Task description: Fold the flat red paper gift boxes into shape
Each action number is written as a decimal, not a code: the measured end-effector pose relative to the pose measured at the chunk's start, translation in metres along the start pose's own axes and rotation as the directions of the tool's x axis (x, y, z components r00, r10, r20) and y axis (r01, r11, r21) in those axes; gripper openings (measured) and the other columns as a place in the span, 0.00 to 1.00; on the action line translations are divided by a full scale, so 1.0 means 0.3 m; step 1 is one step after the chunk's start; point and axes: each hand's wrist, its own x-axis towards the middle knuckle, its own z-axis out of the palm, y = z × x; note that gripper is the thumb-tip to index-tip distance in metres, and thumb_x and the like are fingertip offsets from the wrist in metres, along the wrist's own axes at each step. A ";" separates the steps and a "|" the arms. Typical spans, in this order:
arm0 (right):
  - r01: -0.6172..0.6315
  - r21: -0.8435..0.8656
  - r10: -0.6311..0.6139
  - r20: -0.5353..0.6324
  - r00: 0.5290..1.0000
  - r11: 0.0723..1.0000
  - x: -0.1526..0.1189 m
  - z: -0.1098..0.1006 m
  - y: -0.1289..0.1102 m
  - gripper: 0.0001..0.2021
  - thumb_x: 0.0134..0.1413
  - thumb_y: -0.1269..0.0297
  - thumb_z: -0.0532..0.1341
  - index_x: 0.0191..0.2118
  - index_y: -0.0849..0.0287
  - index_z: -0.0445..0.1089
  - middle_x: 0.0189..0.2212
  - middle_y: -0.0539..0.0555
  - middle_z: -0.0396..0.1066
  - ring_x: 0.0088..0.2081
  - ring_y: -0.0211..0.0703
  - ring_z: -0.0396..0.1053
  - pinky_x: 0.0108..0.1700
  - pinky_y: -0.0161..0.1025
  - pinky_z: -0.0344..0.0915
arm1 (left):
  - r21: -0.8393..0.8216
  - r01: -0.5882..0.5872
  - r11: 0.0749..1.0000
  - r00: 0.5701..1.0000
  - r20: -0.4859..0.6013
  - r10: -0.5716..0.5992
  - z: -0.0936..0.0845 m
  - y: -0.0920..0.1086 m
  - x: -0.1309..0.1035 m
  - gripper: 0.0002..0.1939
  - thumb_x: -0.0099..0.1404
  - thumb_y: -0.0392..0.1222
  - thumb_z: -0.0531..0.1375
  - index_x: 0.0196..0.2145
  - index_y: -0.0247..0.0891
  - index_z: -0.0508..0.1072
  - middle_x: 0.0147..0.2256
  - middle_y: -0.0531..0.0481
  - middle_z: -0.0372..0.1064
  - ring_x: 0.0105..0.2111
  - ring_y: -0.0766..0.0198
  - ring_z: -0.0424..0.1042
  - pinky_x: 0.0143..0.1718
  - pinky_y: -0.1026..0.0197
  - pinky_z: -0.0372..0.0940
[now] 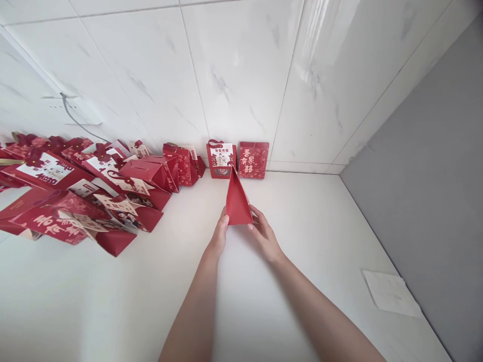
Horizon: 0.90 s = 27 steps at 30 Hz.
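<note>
A red triangular gift box [239, 203] is held between my two hands over the white surface, its plain red side facing me and its peak pointing up. My left hand [219, 234] grips its lower left edge, thumb on the near side. On the lower right edge, my right hand [266, 235] is closed with thumb and fingers. Just behind it stand a red box with a white picture card and ribbon [221, 156] and, to the right, a flat red box with pale lettering [254, 160]. Both are against the tiled wall.
Many red gift boxes [113, 241] with tags and ribbons crowd the left side. A grey cord [77, 120] runs from a wall socket [81, 110] behind them. At right, a white sheet [390, 292] lies beside a grey panel [426, 166]. The tiled wall [241, 75] bounds the back.
</note>
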 end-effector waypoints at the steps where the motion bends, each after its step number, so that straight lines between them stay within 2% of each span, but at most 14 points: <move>1: -0.002 -0.001 0.002 -0.001 1.000 1.000 0.000 0.001 -0.001 0.29 0.61 0.50 0.60 0.65 0.47 0.55 0.66 0.54 0.56 0.64 0.50 0.59 0.63 0.52 0.61 | 0.000 0.004 1.000 1.000 0.002 -0.004 0.000 0.001 -0.001 0.31 0.67 0.61 0.50 0.60 0.41 0.65 0.60 0.45 0.63 0.63 0.48 0.57 0.63 0.48 0.55; 13: -0.006 0.027 0.005 0.007 1.000 1.000 0.000 0.000 -0.015 0.28 0.61 0.51 0.60 0.65 0.46 0.55 0.67 0.53 0.54 0.63 0.50 0.60 0.63 0.52 0.61 | 0.029 -0.009 1.000 1.000 0.004 0.009 -0.005 -0.006 0.001 0.31 0.68 0.61 0.49 0.61 0.42 0.64 0.62 0.46 0.60 0.65 0.50 0.55 0.64 0.50 0.53; 21: 0.001 0.022 -0.001 0.004 1.000 1.000 0.000 0.003 -0.019 0.29 0.61 0.50 0.59 0.65 0.46 0.56 0.67 0.53 0.54 0.63 0.50 0.60 0.62 0.53 0.62 | 0.024 0.005 1.000 0.999 -0.033 -0.004 -0.001 -0.005 -0.001 0.31 0.67 0.62 0.51 0.60 0.42 0.65 0.60 0.45 0.64 0.64 0.50 0.57 0.65 0.48 0.52; 27: 0.009 0.024 -0.009 0.004 1.000 1.000 0.002 0.000 -0.018 0.29 0.60 0.49 0.60 0.65 0.46 0.56 0.67 0.53 0.55 0.62 0.51 0.60 0.62 0.53 0.62 | 0.037 -0.010 0.999 1.000 -0.017 0.010 -0.002 -0.010 -0.002 0.32 0.67 0.64 0.49 0.60 0.41 0.65 0.60 0.45 0.64 0.64 0.50 0.57 0.66 0.48 0.51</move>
